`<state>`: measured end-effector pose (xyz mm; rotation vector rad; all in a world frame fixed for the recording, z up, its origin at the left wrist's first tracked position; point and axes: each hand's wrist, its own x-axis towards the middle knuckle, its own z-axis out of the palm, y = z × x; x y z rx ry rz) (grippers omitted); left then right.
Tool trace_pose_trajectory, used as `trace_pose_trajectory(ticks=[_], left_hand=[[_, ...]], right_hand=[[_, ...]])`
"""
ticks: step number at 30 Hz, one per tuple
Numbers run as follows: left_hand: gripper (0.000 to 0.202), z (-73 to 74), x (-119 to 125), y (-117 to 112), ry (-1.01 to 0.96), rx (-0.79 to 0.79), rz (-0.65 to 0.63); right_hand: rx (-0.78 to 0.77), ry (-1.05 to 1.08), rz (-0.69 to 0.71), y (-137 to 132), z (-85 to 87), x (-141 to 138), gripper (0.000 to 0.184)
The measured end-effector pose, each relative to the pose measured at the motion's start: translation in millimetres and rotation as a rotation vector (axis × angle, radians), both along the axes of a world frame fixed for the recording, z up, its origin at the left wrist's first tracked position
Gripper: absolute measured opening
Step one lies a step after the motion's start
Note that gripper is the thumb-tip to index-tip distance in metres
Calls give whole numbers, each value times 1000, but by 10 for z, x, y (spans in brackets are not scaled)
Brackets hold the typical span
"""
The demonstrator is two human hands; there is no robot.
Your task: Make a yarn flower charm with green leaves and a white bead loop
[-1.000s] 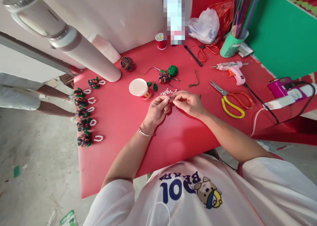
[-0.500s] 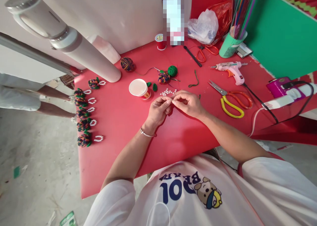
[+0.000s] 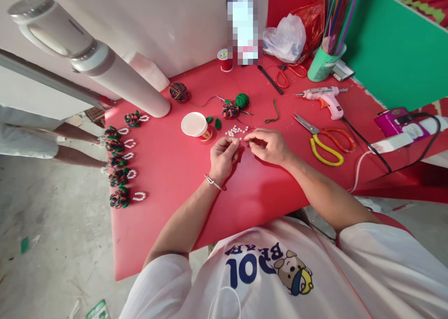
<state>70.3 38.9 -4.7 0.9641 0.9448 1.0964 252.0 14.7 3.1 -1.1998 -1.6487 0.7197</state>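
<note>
My left hand (image 3: 224, 158) is closed, thumb and forefinger pinched on a thin thread that barely shows against the red table. A small white bead (image 3: 240, 139) is by those fingertips. My right hand (image 3: 269, 145) is closed too, its fingertips pinching the thread a short gap to the right. Just beyond both hands lies a loose cluster of white pearl beads (image 3: 235, 131). Behind it sit a multicoloured crocheted piece (image 3: 230, 109) with a hook through or beside it, a green yarn ball (image 3: 242, 100) and green crocheted leaves (image 3: 217, 123).
A white paper cup (image 3: 194, 124) stands left of the beads. Scissors (image 3: 318, 139) and a pink glue gun (image 3: 327, 100) lie right. Finished-looking yarn pieces with bead loops (image 3: 119, 175) line the left edge. A spool (image 3: 225, 60) stands behind; another person's legs (image 3: 70, 142) show left.
My hands were touching at the fingertips and have drawn slightly apart. The right fingers moved right, and a bead now shows by the left fingertips.
</note>
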Motion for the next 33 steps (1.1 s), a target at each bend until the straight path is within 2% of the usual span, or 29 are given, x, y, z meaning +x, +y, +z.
trace_pose_trajectory(ticks=[4, 9, 11, 15, 18, 21, 26, 33], left_hand=[[43, -12, -11, -7, 120, 106, -5], [36, -47, -18, -2, 216, 161, 32], [35, -67, -16, 3, 210, 186, 41], [27, -106, 4, 16, 261, 286, 29], [15, -124, 62, 36, 464, 493, -31], [10, -135, 183, 58, 645, 664, -112], [8, -149, 389, 79, 854, 747, -154], [14, -161, 422, 95, 1012, 744, -166]], right_hand=[[-105, 85, 30, 2, 34, 13, 30], [-339, 211, 94, 19, 44, 46, 28], [-380, 238, 99, 28, 68, 99, 32], [-240, 282, -102, 75, 140, 261, 40], [-127, 377, -285, 147, 131, 360, 47], [-89, 457, -382, 219, 61, 396, 53], [-86, 482, -413, 265, -31, 400, 55], [-105, 471, -410, 258, -24, 396, 54]])
